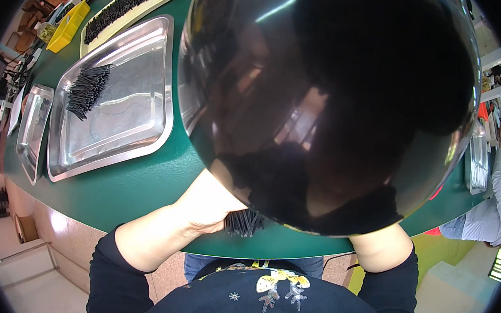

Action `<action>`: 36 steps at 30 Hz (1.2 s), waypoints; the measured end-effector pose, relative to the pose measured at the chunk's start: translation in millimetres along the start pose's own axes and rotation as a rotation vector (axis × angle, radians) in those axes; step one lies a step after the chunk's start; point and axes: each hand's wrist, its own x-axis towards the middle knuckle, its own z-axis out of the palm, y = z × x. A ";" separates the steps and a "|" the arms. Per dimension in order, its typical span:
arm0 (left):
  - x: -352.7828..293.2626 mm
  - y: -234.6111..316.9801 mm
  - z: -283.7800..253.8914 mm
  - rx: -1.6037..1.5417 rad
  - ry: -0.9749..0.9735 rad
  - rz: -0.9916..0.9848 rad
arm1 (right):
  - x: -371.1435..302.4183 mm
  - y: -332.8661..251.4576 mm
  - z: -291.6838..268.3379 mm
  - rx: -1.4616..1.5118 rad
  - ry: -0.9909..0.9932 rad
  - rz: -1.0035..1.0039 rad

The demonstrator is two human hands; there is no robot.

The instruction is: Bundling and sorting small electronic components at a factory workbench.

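A large, glossy, black round object [325,103] covers the middle of the head view and hides most of both hands. My left hand [214,201] reaches under its lower left edge, with only the wrist and back part showing. Beside that hand, near the front edge of the table, is a bunch of thin black pieces [244,223]; whether the hand touches it I cannot tell. Of my right hand [380,240], little more than the wrist shows below the round object's lower right edge. The fingers of both hands are hidden.
On the green table [117,199] a metal tray [137,103] holds a pile of thin black pieces [88,91]. A narrower metal tray [33,133] lies left of it. Behind are a cream tray [88,46] and a yellow bin [68,26]. Another person's sleeve [500,182] shows far right.
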 end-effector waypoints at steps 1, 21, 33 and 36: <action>0.9 3.1 7.7 0.044 0.074 0.030 | -7.6 -0.9 -2.8 0.012 0.006 0.007; 0.6 -8.6 -13.9 -0.081 0.057 0.037 | 1.9 8.0 -6.3 0.246 0.092 0.100; 0.9 -3.0 -9.8 -0.207 -0.180 0.030 | 4.4 11.2 0.7 0.383 0.151 0.158; -1.9 3.3 -4.0 -0.249 -0.145 -0.093 | 2.6 14.0 -4.5 0.418 0.166 0.175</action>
